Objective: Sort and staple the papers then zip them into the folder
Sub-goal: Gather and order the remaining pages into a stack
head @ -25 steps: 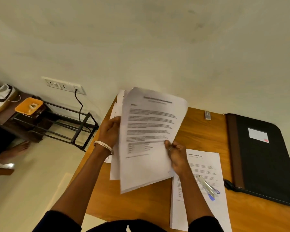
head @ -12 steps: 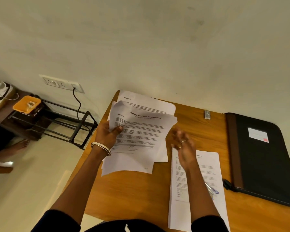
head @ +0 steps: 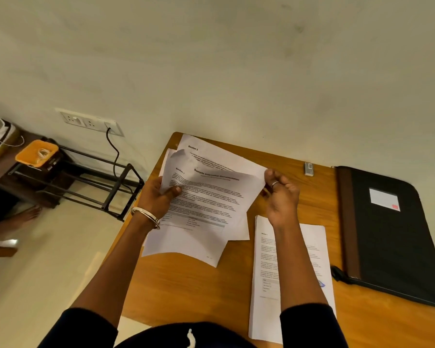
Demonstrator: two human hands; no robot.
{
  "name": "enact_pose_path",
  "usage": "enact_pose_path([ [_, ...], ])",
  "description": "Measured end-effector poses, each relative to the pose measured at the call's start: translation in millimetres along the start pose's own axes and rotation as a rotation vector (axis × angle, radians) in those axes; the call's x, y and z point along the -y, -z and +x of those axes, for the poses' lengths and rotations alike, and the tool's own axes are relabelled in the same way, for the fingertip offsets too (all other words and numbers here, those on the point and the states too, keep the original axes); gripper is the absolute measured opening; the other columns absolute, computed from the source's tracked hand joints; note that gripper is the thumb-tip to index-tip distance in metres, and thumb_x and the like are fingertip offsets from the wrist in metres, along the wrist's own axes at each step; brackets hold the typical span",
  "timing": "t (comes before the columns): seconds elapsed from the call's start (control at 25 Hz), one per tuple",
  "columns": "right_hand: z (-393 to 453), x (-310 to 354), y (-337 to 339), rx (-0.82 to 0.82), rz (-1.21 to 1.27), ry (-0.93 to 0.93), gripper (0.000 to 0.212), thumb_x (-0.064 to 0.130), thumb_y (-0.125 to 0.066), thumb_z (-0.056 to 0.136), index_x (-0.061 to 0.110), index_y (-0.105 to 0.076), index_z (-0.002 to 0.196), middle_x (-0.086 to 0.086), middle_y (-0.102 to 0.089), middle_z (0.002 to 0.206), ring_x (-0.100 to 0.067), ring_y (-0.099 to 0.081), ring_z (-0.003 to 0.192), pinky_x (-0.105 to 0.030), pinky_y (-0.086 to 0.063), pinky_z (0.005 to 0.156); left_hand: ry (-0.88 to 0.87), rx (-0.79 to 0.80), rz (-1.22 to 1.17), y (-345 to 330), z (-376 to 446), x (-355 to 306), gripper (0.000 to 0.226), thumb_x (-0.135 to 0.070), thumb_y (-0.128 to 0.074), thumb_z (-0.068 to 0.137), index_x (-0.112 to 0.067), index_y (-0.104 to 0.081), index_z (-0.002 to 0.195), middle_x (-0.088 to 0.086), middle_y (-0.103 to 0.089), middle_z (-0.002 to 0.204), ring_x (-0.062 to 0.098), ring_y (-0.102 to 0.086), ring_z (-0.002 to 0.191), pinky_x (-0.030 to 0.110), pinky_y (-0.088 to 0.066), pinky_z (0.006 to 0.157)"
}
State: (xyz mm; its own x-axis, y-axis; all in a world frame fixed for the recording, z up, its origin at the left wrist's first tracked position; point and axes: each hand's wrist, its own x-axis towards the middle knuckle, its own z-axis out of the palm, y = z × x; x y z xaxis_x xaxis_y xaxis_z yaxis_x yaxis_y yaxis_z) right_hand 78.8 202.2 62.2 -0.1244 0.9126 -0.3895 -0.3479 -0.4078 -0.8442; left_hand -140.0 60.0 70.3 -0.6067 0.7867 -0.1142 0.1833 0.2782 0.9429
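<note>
While the left hand (head: 158, 197) keeps its grip clamped on a loose fan of printed sheets (head: 206, 204), thumb on top of the front page, we note the main change of the last second: the sheet that the right hand (head: 279, 194) held up with the fan is gone from it, and a printed page now lies on top of the sorted pile (head: 291, 267) at the near right of the table (head: 191, 290). Half a second ago the right hand hung spread over that pile; now it has come back to the fan, fingers curled and pinching the far right corner of the top sheet, headed "Sample Internship Documentation".

Position of task items: fan held over the far left part of the table, its lower edge hanging near the tabletop; a "Section 3" page shows behind it. The pile lies flat, partly under the right forearm. A blue-tipped object (head: 322, 284) peeks out at the pile's right edge; a second ago it read as a pen lying there. The black zip folder (head: 392, 234) lies closed at the far right, well apart from the hands. A small silver object (head: 309, 169), possibly the stapler, sits by the wall between fan and folder; too small to confirm.

Judgement: sorting is mid-way, one page transferred, the next being taken. Stapling and zipping not yet begun.
</note>
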Motion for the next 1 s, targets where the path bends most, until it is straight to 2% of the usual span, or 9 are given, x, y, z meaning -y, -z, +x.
enact_pose_path([
  [0.12, -8, 5, 6, 0.095, 0.163, -0.278, 0.011, 0.012, -0.067, 0.085, 0.012, -0.066, 0.096, -0.013, -0.068, 0.109, -0.029, -0.065, 0.101, -0.045, -0.051, 0.093, 0.006, -0.006, 0.032, 0, 0, 1, 0.008, -0.009, -0.063, 0.085, -0.013, -0.062, 0.091, 0.005, -0.064, 0.087, 0.032, -0.062, 0.083, 0.034, -0.052, 0.068],
  [0.24, -10, 10, 6, 0.151, 0.24, -0.379, 0.024, 0.011, -0.071, 0.075, 0.01, -0.064, 0.098, -0.013, -0.067, 0.111, -0.028, -0.064, 0.106, -0.044, -0.047, 0.1, 0.023, -0.032, 0.075, -2, 0, 1, 0.014, -0.011, -0.062, 0.086, -0.006, -0.063, 0.099, 0.008, -0.064, 0.094, 0.031, -0.061, 0.083, 0.037, -0.051, 0.07],
  [0.44, -14, 12, 2, 0.111, 0.251, -0.388, 0.01, 0.007, -0.066, 0.083, 0.01, -0.062, 0.092, -0.012, -0.069, 0.097, -0.027, -0.067, 0.094, -0.04, -0.056, 0.083, 0.032, -0.056, 0.07, 2, -2, 1, 0.019, -0.01, -0.063, 0.085, -0.002, -0.063, 0.102, 0.008, -0.063, 0.093, 0.028, -0.06, 0.081, 0.025, -0.048, 0.062],
  [0.56, -16, 11, 0, 0.128, 0.25, -0.375, 0.007, 0.011, -0.065, 0.088, 0.01, -0.064, 0.094, -0.012, -0.07, 0.101, -0.028, -0.067, 0.1, -0.044, -0.054, 0.089, 0.038, -0.051, 0.054, 3, -6, 1, 0.018, -0.012, -0.064, 0.084, -0.004, -0.063, 0.1, 0.011, -0.065, 0.095, 0.031, -0.063, 0.083, 0.035, -0.053, 0.067],
  [0.68, -19, 11, -5, 0.079, 0.157, -0.303, 0.006, 0.013, -0.067, 0.086, 0.008, -0.066, 0.091, -0.014, -0.071, 0.102, -0.028, -0.069, 0.094, -0.048, -0.053, 0.091, 0.042, -0.035, 0.01, 5, -8, 3, 0.017, -0.01, -0.066, 0.083, -0.004, -0.064, 0.099, 0.012, -0.066, 0.094, 0.031, -0.064, 0.084, 0.04, -0.055, 0.072],
  [0.76, -17, 8, -3, 0.052, 0.19, -0.284, 0.015, 0.017, -0.069, 0.085, 0.008, -0.066, 0.097, -0.015, -0.069, 0.108, -0.028, -0.068, 0.098, -0.048, -0.054, 0.091, 0.056, -0.023, -0.001, 5, -12, 1, 0.017, -0.01, -0.066, 0.082, -0.006, -0.065, 0.099, 0.01, -0.067, 0.093, 0.031, -0.065, 0.084, 0.043, -0.056, 0.076],
  [0.88, -14, 0, 8, 0.202, 0.182, -0.234, 0.05, 0.039, -0.07, 0.078, 0.015, -0.059, 0.121, -0.009, -0.068, 0.114, -0.025, -0.065, 0.104, -0.038, -0.053, 0.086, 0.069, -0.04, -0.064, 3, -16, -5, 0.022, -0.007, -0.066, 0.082, -0.005, -0.063, 0.104, 0.005, -0.067, 0.092, 0.032, -0.065, 0.089, 0.04, -0.056, 0.075],
  [0.96, -16, -6, 15, 0.316, 0.031, -0.183, 0.044, 0.025, -0.071, 0.079, 0.023, -0.054, 0.12, -0.006, -0.069, 0.108, -0.025, -0.065, 0.099, -0.036, -0.053, 0.079, 0.029, -0.046, -0.188, 2, -19, -11, 0.028, -0.001, -0.064, 0.082, -0.01, -0.059, 0.108, 0.0, -0.067, 0.095, 0.027, -0.066, 0.089, 0.044, -0.056, 0.078],
  [1.0, -19, -9, 16, 0.358, -0.074, -0.147, 0.048, 0.015, -0.072, 0.076, 0.022, -0.054, 0.12, -0.006, -0.07, 0.108, -0.026, -0.067, 0.098, -0.037, -0.055, 0.078, -0.021, -0.046, -0.246, 1, -19, -15, 0.041, 0.002, -0.065, 0.08, -0.016, -0.055, 0.116, -0.001, -0.066, 0.1, 0.024, -0.065, 0.09, 0.046, -0.056, 0.08],
])
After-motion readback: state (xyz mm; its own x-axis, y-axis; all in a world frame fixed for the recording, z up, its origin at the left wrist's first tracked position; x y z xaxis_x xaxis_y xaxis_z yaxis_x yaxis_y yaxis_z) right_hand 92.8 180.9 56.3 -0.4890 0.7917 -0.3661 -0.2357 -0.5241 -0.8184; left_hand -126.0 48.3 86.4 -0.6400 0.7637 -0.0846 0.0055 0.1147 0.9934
